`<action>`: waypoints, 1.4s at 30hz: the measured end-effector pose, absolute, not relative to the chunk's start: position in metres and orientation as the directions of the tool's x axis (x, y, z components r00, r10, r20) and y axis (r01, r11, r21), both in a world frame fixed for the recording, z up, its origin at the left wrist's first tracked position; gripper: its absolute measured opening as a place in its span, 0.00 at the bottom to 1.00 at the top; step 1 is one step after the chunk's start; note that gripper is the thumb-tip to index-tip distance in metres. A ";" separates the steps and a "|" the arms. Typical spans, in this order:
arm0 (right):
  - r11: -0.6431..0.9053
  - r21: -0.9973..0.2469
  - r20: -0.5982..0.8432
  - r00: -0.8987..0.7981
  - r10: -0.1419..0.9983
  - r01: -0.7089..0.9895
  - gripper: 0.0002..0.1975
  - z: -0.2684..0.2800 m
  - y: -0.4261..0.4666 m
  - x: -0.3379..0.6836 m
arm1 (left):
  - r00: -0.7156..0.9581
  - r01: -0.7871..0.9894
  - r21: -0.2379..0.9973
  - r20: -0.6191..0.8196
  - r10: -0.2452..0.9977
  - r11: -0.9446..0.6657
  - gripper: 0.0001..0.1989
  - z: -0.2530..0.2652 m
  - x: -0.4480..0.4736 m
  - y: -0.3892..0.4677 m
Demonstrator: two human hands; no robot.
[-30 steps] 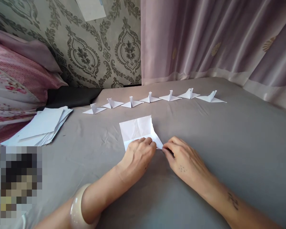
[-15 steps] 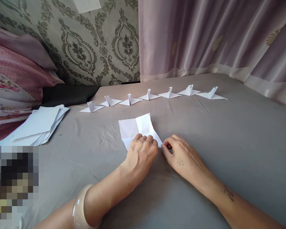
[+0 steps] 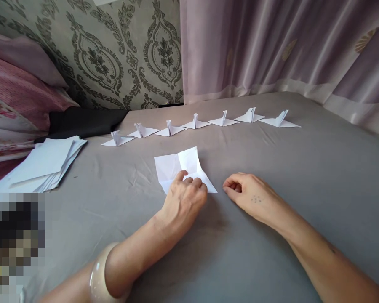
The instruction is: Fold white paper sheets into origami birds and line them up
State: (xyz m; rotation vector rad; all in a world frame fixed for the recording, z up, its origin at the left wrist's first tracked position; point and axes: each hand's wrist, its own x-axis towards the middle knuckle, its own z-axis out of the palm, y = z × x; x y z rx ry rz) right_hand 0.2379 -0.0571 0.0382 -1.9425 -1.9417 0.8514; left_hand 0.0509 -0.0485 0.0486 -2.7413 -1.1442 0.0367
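A creased white square of paper (image 3: 167,165) lies partly unfolded on the grey cloth, its fold lines crossing near the middle. My left hand (image 3: 185,193) covers its near edge, the index finger reaching onto the sheet and the other fingers curled down over the paper. What the thumb does is hidden under the hand. Just right of the paper's right corner, my right hand (image 3: 248,193) is apart from it, thumb and fingertips drawn together with nothing visible between them.
Several folded paper figures (image 3: 196,123) with upright centres form a row across the back. At the left lies a stack of white paper (image 3: 46,162), beside a black cloth (image 3: 85,122). Lilac curtains (image 3: 227,50) hang behind the grey cloth surface (image 3: 318,176).
My right hand has come away from the paper's right corner and moved right. The left index finger has lifted and stretched forward over the sheet. The view has shifted slightly.
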 end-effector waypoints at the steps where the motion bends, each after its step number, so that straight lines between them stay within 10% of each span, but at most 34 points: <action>1: -0.053 -0.590 -0.200 -0.081 0.976 0.806 0.07 0.039 -0.057 0.239 | 0.704 0.704 -0.168 0.039 0.709 -0.690 0.12 0.049 0.051 -0.049; 11: 0.164 -0.570 -0.018 -0.212 0.977 0.805 0.08 0.028 -0.063 0.225 | 0.702 0.708 -0.134 0.031 0.711 -0.694 0.12 0.051 0.049 -0.050; 32: 0.011 -0.486 -0.079 -0.057 0.995 0.874 0.06 0.027 -0.057 0.209 | 0.723 0.688 -0.182 0.081 0.686 -0.703 0.11 0.046 0.050 -0.048; 42: 0.095 -0.784 0.101 -0.025 0.995 0.613 0.08 0.034 -0.060 0.223 | 0.726 0.682 -0.187 0.057 0.685 -0.707 0.12 0.048 0.048 -0.047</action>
